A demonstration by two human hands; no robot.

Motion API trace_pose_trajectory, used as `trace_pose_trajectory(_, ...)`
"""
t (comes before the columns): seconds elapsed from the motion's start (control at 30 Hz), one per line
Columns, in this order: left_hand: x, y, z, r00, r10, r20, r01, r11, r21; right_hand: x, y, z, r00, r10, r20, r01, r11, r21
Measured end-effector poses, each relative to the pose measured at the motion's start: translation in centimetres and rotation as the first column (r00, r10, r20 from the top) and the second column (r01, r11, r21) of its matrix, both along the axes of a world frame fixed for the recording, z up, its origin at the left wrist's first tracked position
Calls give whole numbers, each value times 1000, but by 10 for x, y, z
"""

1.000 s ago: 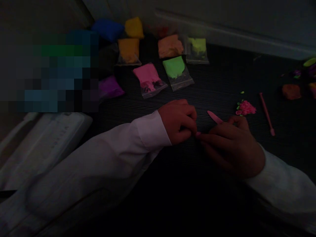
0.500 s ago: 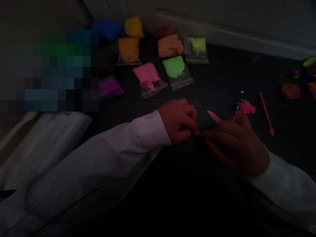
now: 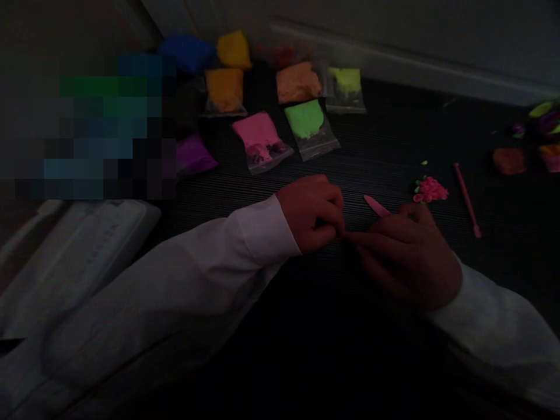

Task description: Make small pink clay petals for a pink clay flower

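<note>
My left hand [image 3: 311,214] is closed, thumb and forefinger pinched together over the dark table. Its fingertips meet those of my right hand [image 3: 409,251], which is closed too. Whatever sits between the fingertips is too small and dark to make out. A pink modelling knife [image 3: 375,205] shows its blade beyond my right knuckles; I cannot tell whether it lies on the table or rests in the hand. Just past my right hand is a small cluster of pink clay pieces [image 3: 432,190] with green bits at its left edge. A thin pink modelling tool [image 3: 467,199] lies right of it.
Clay bags lie along the back, among them pink [image 3: 261,137], green [image 3: 307,121], orange [image 3: 225,88] and purple [image 3: 195,154]. At far right are a reddish-brown lump [image 3: 508,161] and colourful pieces [image 3: 550,156]. A white case [image 3: 118,233] stands at left.
My right hand has shifted slightly left, towards my left hand. The whole view has drifted a little; both hands still meet at the fingertips.
</note>
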State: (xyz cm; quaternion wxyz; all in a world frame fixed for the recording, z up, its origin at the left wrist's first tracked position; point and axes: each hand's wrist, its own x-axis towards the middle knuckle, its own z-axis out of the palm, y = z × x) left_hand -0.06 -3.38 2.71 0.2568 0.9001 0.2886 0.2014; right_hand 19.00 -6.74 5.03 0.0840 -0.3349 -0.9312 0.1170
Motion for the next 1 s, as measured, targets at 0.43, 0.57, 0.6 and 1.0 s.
trace_pose_trajectory(0.43,0,-2,1,974,208,87,-213,975,56,5,0,2,999,-54,-9,54,998,30)
trace_pose_trajectory(0.57,1,-2,2,970,232,75,-237,969,71,4,0,0,999,-33,30,32,999,18)
trace_pose_trajectory(0.6,1,-2,2,971,228,68,-233,970,75,3,-1,0,999,-37,32,37,999,17)
trace_pose_trajectory(1.0,2,-2,2,973,223,57,-227,970,92,5,0,0,999,-44,18,44,998,39)
